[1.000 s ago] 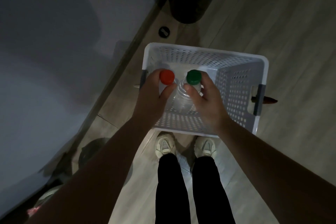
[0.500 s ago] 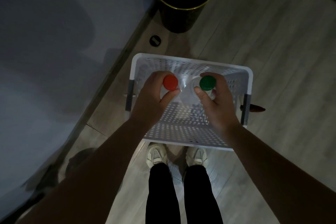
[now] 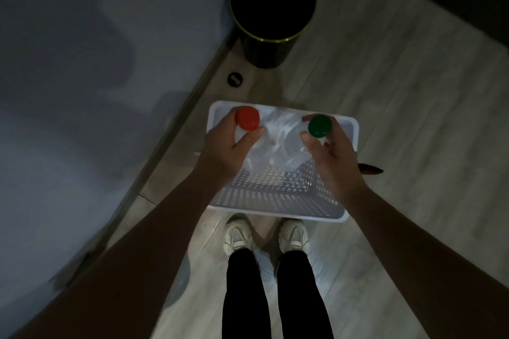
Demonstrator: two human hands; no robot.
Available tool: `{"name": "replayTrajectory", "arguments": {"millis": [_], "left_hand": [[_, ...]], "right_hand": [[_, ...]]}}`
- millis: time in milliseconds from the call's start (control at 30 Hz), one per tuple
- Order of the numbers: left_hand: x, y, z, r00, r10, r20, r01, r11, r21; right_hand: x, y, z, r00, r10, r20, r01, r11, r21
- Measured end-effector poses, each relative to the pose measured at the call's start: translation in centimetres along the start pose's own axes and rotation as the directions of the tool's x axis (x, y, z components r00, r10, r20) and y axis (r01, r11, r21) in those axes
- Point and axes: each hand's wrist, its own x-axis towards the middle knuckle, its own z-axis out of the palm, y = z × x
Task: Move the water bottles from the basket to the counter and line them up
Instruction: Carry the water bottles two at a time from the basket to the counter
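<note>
A white perforated basket (image 3: 278,203) sits on the wooden floor in front of my feet. My left hand (image 3: 223,151) grips the neck of a clear bottle with a red cap (image 3: 248,118). My right hand (image 3: 332,155) grips the neck of a clear bottle with a green cap (image 3: 319,126). Both bottles are upright and lifted above the basket's floor, their clear bodies blurred between my hands. The basket's near half shows only its bare perforated bottom.
A black round bin with a yellow rim (image 3: 271,12) stands beyond the basket. A pale wall or cabinet face (image 3: 82,91) runs along the left. A small black disc (image 3: 234,79) lies on the floor by the baseboard. My two shoes (image 3: 264,237) are just behind the basket.
Both hands have risen with the bottles and moved apart, the red cap to the left and the green cap to the right. The view has tilted so the basket sits lower in frame.
</note>
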Motion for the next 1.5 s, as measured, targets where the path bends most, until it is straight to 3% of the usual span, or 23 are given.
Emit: {"name": "replayTrajectory", "arguments": {"millis": [200, 333, 467, 633, 733, 900, 1000, 1267, 1367, 1500], "left_hand": [[-5.8, 13.5, -4.8, 0.998, -0.056, 0.033, 0.060, 0.989, -0.138], [-11.2, 22.5, -7.4, 0.990, -0.084, -0.113, 0.042, 0.943, -0.330], [-16.4, 28.3, -8.7, 0.961, -0.150, -0.231, 0.021, 0.875, -0.483], [-22.7, 31.4, -9.3, 0.920, -0.189, -0.344, -0.013, 0.862, -0.507], [-26.3, 30.9, -8.9, 0.876, -0.245, -0.416, -0.004, 0.858, -0.514], [-33.5, 29.0, -6.5, 0.833, -0.392, -0.391, -0.064, 0.633, -0.772], [-37.8, 27.3, -4.4, 0.747, -0.478, -0.461, -0.100, 0.605, -0.790], [-50.3, 25.1, 0.7, 0.579, -0.566, -0.587, -0.325, 0.500, -0.803], [-54.9, 24.2, 2.1, 0.448, -0.640, -0.624, -0.421, 0.465, -0.779], [-62.1, 22.3, 3.1, 0.234, -0.655, -0.719, -0.441, 0.588, -0.678]], "right_hand": [[-5.9, -13.2, -4.1, 0.994, -0.095, 0.051, 0.094, 0.996, 0.009], [-11.2, -22.1, -6.2, 0.991, -0.129, -0.021, 0.130, 0.987, 0.098], [-15.1, -27.3, -7.4, 0.997, -0.066, -0.025, 0.070, 0.970, 0.233], [-17.7, -30.8, -8.3, 0.998, -0.041, 0.042, 0.028, 0.958, 0.284], [-18.1, -31.7, -8.6, 0.986, 0.000, 0.168, -0.045, 0.962, 0.269], [-19.3, -31.0, -7.6, 0.903, 0.058, 0.426, -0.181, 0.950, 0.255], [-21.0, -30.6, -5.9, 0.842, 0.011, 0.540, -0.175, 0.951, 0.253], [-28.7, -30.0, 0.4, 0.635, 0.010, 0.772, -0.081, 0.995, 0.054], [-33.0, -29.6, 3.0, 0.579, 0.035, 0.815, -0.088, 0.996, 0.020], [-39.5, -28.1, 6.1, 0.454, 0.044, 0.890, -0.083, 0.997, -0.007]]}}
